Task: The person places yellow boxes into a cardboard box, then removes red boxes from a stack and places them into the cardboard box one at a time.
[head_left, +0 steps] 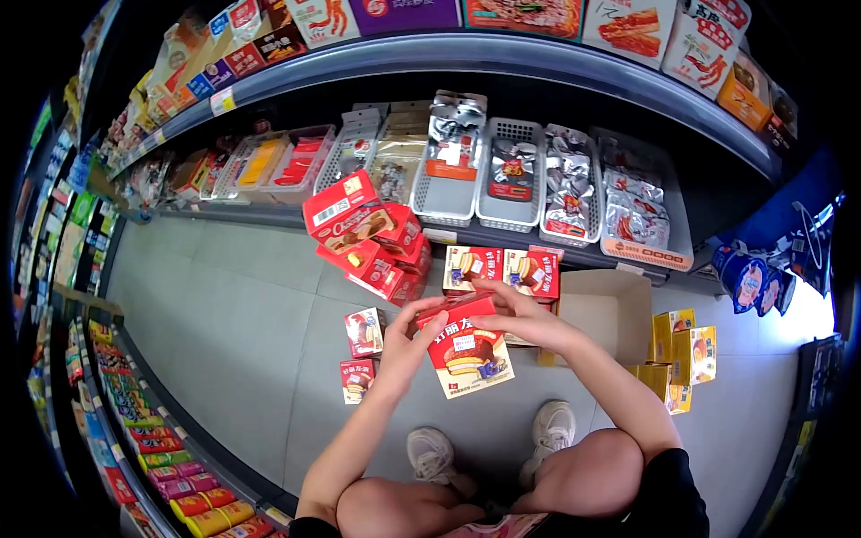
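Note:
Between my hands is a red and cream box of chocolate pies, held above the floor with its printed front tilted up at me. My left hand grips its left upper edge, thumb on the front. My right hand curls over the top right, its fingers along the upper edge. Just beyond stand similar red pie boxes, partly hidden by my right hand. Two smaller pie boxes lie to the left of my left hand. An open cardboard carton sits beyond my right forearm.
Several red boxes are piled at the shelf's foot. Yellow boxes are stacked at the right. White baskets with silver snack packs line the low shelf, under an upper shelf edge. My shoes rest on grey floor tiles.

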Available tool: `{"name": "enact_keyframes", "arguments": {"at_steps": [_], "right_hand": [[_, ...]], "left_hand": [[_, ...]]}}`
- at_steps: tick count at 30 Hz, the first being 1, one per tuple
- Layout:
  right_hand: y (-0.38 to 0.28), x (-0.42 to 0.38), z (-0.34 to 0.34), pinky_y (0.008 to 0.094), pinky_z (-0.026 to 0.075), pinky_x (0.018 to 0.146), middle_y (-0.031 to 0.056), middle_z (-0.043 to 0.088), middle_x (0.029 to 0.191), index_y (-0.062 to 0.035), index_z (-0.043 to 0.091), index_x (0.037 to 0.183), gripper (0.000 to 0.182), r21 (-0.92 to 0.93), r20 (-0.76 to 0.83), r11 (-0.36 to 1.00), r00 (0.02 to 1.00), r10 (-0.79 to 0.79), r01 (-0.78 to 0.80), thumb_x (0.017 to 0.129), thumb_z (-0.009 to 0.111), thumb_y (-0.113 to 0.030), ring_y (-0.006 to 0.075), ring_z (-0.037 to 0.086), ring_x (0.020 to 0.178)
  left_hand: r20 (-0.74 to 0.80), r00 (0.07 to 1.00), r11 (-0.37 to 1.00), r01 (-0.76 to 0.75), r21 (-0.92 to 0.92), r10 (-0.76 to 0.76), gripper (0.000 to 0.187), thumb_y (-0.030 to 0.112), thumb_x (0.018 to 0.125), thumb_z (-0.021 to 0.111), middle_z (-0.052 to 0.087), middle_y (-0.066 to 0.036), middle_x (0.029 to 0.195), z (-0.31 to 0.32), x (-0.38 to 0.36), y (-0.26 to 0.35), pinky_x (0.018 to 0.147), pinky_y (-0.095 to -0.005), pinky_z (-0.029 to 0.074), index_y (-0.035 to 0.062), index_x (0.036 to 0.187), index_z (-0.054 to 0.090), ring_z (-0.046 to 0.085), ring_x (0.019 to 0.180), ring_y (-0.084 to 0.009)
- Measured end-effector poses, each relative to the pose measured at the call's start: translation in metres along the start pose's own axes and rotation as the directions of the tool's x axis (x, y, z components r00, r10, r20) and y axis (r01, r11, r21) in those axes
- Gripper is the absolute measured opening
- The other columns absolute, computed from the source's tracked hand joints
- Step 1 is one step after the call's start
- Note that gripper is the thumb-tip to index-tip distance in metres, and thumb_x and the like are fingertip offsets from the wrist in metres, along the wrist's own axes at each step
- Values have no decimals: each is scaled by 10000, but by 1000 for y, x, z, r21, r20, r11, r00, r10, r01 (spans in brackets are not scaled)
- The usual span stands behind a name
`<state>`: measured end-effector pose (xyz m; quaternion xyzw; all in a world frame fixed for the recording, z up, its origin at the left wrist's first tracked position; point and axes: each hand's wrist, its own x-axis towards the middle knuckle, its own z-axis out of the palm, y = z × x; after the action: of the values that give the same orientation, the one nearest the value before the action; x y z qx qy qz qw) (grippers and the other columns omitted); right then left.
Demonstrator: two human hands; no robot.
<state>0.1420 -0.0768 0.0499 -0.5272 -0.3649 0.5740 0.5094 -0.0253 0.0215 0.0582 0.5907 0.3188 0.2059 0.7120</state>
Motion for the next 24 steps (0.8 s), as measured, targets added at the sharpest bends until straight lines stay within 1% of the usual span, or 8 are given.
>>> {"name": "enact_keyframes", "arguments": {"at_steps": [2,6,7,9,14,17,21,24], "right_hand": [[2,-5,-2,280,375,834,140,470,1088,-15,250,1255,685,-99,-22,995,1000,9,-11,743,609,-295,184,461,1001],[5,-9,-7,257,402,770,109,514,1017,-44,336,1211,607,-83,-23,994,998,64,-65,735,618,-292,147,494,923],[4,-10,-7,257,402,770,109,514,1017,-44,336,1211,607,-81,-21,994,998,66,-68,735,618,-292,147,494,923],[1,-11,-7,276,350,880,86,482,1102,-71,368,1196,512,-1,-62,996,994,91,-91,754,594,-198,159,450,1031],[-1,-14,-15,281,363,867,85,490,1088,-77,383,1177,518,-13,-120,1000,992,27,-28,729,620,-183,162,458,1015],[0,-16,-17,276,386,838,83,500,1064,-79,386,1173,517,-30,-169,1000,986,-6,1,723,625,-167,152,472,986],[0,-16,-19,272,394,826,78,503,1061,-86,384,1176,514,-15,-183,1000,983,9,-12,725,620,-159,145,478,974],[0,-17,-20,270,392,827,74,505,1056,-90,383,1177,511,-15,-183,1000,983,-7,4,728,616,-158,139,478,966]], "left_hand": [[-33,996,994,84,-66,-87,294,166,778,583,515,-60,1043,5,-1,-10,804,-234,394,33,1031,513,473,979,-116],[-21,999,998,38,-42,-39,371,172,787,569,480,-80,1110,9,-1,-21,830,-241,379,42,1113,448,463,999,-127],[-23,999,998,41,-42,-42,371,172,787,569,480,-80,1110,10,-1,-21,830,-241,379,42,1113,448,463,999,-127],[13,999,991,35,-129,-34,498,180,787,565,419,-94,1179,13,-3,-21,870,-267,356,62,1211,330,430,1049,-152],[131,982,955,168,-244,-139,704,216,749,609,376,-110,1208,14,-8,-25,922,-315,309,76,1278,167,374,1111,-180],[349,890,945,326,-35,-294,823,220,666,694,386,-108,1189,12,-8,-34,915,-316,316,39,1257,150,386,1101,-173],[448,829,938,341,71,-335,815,233,644,712,385,-99,1191,19,-10,-38,909,-305,318,35,1238,190,396,1088,-170],[464,822,938,342,63,-331,811,240,643,713,388,-97,1188,20,-9,-39,901,-296,325,32,1235,199,399,1084,-164]]}}
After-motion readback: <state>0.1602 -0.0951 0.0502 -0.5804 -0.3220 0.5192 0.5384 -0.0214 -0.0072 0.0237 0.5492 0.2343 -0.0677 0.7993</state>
